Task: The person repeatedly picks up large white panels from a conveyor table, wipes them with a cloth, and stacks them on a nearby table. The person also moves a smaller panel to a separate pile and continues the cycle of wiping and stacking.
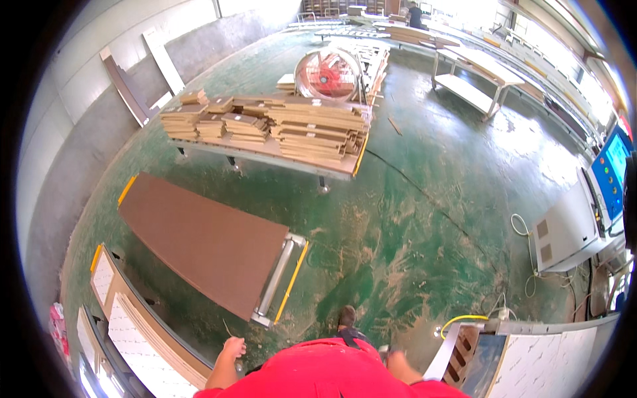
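My left hand (233, 347) hangs low beside my red shirt, with its fingers curled in and nothing visible in them. It is nearest to the roller cart bearing a brown panel (206, 239), but apart from it. My right hand (399, 365) hangs on the other side of my body, smeared by motion, its fingers hard to make out. To the right of it lies a white, marble-patterned panel (544, 361) on a machine bed. One of my shoes (346, 317) shows on the green floor.
Stacked brown boards (312, 129) fill a low cart ahead, with a large red-bladed fan (325, 74) behind. Pale panels (142, 331) lie on carts at left. A control cabinet (574, 225) stands right, with cables on the floor. A person (415, 16) is far off near the tables.
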`<state>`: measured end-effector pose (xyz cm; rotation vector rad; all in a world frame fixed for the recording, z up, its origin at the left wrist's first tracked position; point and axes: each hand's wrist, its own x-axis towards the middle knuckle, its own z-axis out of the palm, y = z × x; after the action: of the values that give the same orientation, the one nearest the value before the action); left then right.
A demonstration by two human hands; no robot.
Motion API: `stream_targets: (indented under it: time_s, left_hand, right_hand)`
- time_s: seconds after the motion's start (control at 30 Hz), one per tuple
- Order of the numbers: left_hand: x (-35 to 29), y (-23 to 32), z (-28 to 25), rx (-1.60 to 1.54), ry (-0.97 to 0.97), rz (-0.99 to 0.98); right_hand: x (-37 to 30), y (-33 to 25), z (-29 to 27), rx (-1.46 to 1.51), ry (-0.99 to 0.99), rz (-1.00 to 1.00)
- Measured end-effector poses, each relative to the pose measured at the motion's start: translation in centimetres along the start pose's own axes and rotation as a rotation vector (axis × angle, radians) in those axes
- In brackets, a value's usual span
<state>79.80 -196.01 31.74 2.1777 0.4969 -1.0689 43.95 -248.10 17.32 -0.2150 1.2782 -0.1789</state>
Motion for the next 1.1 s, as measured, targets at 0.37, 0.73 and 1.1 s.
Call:
stream_targets:
  time_s: [0.37, 0.73, 1.1]
  left_hand:
    - [-1.7, 11.5, 3.1, -0.147, 0.098, 0.236]
    - [5.0, 11.7, 3.8, -0.039, -0.072, 0.111]
    - [10.4, 22.9, 5.0, 0.291, -0.239, 0.382]
  right_hand:
    - [-40.0, -44.7, 53.1, -0.234, -1.078, -1.350]
    - [-4.1, -11.6, 19.1, -2.029, -0.236, -0.950]
    - [-6.1, 4.6, -13.6, -0.001, 0.401, -0.183]
